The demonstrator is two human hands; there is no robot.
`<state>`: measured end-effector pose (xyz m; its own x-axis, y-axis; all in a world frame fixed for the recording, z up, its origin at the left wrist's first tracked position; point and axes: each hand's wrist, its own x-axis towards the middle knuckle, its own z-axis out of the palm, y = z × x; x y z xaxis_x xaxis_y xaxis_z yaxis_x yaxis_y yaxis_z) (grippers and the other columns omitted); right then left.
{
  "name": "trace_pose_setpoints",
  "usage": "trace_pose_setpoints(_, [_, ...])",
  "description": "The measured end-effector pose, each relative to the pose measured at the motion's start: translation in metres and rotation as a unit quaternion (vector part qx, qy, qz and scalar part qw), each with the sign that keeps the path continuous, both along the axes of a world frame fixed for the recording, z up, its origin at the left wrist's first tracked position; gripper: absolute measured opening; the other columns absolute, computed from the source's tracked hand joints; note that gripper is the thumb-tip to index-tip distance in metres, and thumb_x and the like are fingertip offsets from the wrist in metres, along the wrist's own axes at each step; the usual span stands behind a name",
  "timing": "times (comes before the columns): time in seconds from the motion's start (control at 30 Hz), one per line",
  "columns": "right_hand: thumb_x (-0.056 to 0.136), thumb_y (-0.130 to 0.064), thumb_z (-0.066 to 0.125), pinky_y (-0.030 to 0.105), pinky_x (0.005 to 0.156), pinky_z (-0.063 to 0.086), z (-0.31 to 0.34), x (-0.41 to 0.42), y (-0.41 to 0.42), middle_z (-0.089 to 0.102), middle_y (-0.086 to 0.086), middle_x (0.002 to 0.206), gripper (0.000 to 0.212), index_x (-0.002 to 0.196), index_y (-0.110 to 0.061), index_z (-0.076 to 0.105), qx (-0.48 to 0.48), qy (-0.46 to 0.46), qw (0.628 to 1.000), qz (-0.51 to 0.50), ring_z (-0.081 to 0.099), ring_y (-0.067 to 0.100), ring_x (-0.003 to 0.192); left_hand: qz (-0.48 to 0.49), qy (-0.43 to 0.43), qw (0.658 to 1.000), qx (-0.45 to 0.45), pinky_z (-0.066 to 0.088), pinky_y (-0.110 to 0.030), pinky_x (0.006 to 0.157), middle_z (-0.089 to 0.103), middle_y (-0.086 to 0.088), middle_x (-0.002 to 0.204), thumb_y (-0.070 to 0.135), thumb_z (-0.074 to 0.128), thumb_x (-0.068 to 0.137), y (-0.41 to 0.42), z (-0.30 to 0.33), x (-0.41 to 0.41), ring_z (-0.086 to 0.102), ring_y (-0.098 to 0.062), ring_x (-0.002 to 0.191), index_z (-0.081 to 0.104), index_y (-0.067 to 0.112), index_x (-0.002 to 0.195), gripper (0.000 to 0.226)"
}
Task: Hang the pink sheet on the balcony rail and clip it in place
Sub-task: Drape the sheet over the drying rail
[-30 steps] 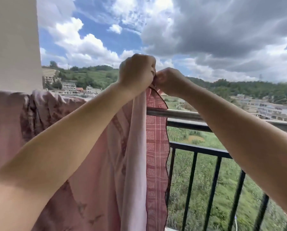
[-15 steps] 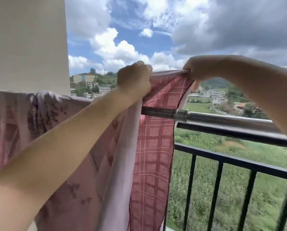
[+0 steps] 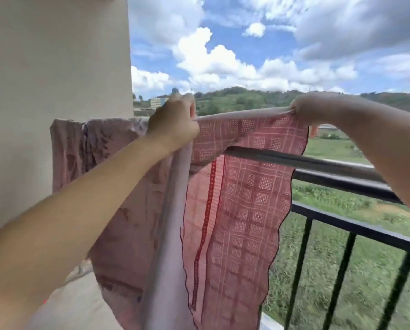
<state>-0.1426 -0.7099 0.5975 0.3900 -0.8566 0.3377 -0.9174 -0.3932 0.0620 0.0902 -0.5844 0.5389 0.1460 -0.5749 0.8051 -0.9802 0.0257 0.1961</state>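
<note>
Nearest: bunched pale fabric at bottom left, looks like more of the pink sheet [image 3: 235, 210] waiting; the sheet itself is thin, limp cloth, checked weave with a dark scalloped edge, light enough to hold by a pinch; it will sag and slide off smooth metal if let go uneven. left hand [image 3: 173, 125] fisted on the top hem, fingers curled tight around it; right hand [image 3: 311, 109] pinching the same hem further along, fingers closed on cloth, tips hidden; hem stretched taut between them, just above the balcony rail [image 3: 318, 163], with the free panel hanging down in front of the black bars. Best hold is that folded hem, hands well apart; no clip visible, so clipping not yet done. Beyond: wall [image 3: 56, 67] at left, more pink cloth already draped there; then fields, hills, cloud.
</note>
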Motion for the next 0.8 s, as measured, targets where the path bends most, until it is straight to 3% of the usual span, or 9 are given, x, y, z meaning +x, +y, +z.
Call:
trace_pose_setpoints(0.13, [0.093,-0.011,0.043,0.027,0.057,0.049,-0.002,-0.058,0.021,0.054,0.002,0.062,0.025,0.071,-0.007,0.054,-0.042,-0.005,0.999,-0.033,0.053,0.014,0.053,-0.136,0.011,0.990,-0.034,0.032,-0.022,0.050,0.051,-0.011,0.065,-0.003,0.044,0.075,0.014,-0.001,-0.066,0.047,-0.024,0.063,0.052,0.005,0.070,0.012])
trace_pose_setpoints(0.23, [0.091,-0.008,0.045,0.021,0.048,0.037,-0.005,-0.104,0.040,0.053,0.003,0.060,0.025,0.067,-0.007,0.050,-0.011,-0.011,0.999,-0.051,0.051,0.012,0.052,-0.203,0.008,0.979,-0.022,0.031,-0.023,0.048,0.048,-0.012,0.057,-0.005,0.041,0.073,0.023,-0.017,-0.121,0.044,-0.024,0.056,0.053,-0.002,0.068,0.014])
trace_pose_setpoints(0.3, [0.092,-0.006,0.045,0.021,0.048,0.036,-0.003,-0.136,0.052,0.053,0.004,0.061,0.024,0.068,-0.006,0.051,-0.001,-0.026,0.998,-0.058,0.051,0.012,0.053,-0.238,0.008,0.971,-0.002,0.031,-0.026,0.048,0.043,-0.007,0.051,-0.007,0.039,0.072,0.029,-0.027,-0.155,0.041,-0.022,0.049,0.047,0.003,0.061,0.017])
trace_pose_setpoints(0.43, [0.096,-0.013,0.040,0.023,0.048,0.047,-0.002,-0.206,0.072,0.062,0.003,0.074,0.025,0.075,-0.011,0.055,0.084,-0.073,0.992,-0.053,0.064,0.014,0.059,-0.255,0.018,0.967,0.007,0.025,-0.022,0.045,0.035,0.008,0.050,-0.011,0.037,0.075,0.040,-0.028,-0.218,0.034,-0.005,0.047,0.037,0.018,0.064,0.031])
trace_pose_setpoints(0.57, [0.097,-0.011,0.036,0.025,0.054,0.053,-0.005,-0.272,0.084,0.061,0.004,0.079,0.024,0.084,-0.013,0.056,0.084,-0.139,0.987,0.009,0.061,0.013,0.064,-0.245,-0.014,0.967,-0.062,0.021,-0.018,0.044,0.031,0.011,0.048,-0.009,0.037,0.079,0.055,-0.028,-0.292,0.031,-0.006,0.043,0.046,0.014,0.072,0.025])
trace_pose_setpoints(0.67, [0.097,-0.015,0.037,0.021,0.053,0.055,-0.005,-0.317,0.091,0.061,-0.003,0.076,0.025,0.084,-0.017,0.058,0.127,-0.113,0.984,0.043,0.064,0.010,0.062,-0.257,0.009,0.961,-0.105,0.024,-0.017,0.043,0.040,0.012,0.049,-0.003,0.040,0.085,0.057,-0.036,-0.352,0.031,0.002,0.040,0.055,0.010,0.078,0.021])
trace_pose_setpoints(0.73, [0.096,-0.022,0.039,0.022,0.057,0.057,-0.006,-0.352,0.093,0.064,-0.007,0.075,0.024,0.086,-0.020,0.061,0.168,-0.101,0.979,0.049,0.067,0.005,0.058,-0.274,0.027,0.957,-0.093,0.027,-0.018,0.043,0.045,0.009,0.052,0.001,0.041,0.088,0.052,-0.041,-0.391,0.033,0.000,0.038,0.052,0.010,0.076,0.018])
trace_pose_setpoints(0.8, [0.096,-0.025,0.041,0.025,0.062,0.058,-0.009,-0.388,0.092,0.066,-0.008,0.075,0.024,0.086,-0.023,0.062,0.193,-0.105,0.975,0.046,0.069,0.005,0.059,-0.276,0.033,0.958,-0.073,0.024,-0.019,0.042,0.037,0.008,0.047,0.004,0.043,0.090,0.046,-0.045,-0.429,0.032,-0.005,0.037,0.047,0.006,0.073,0.017])
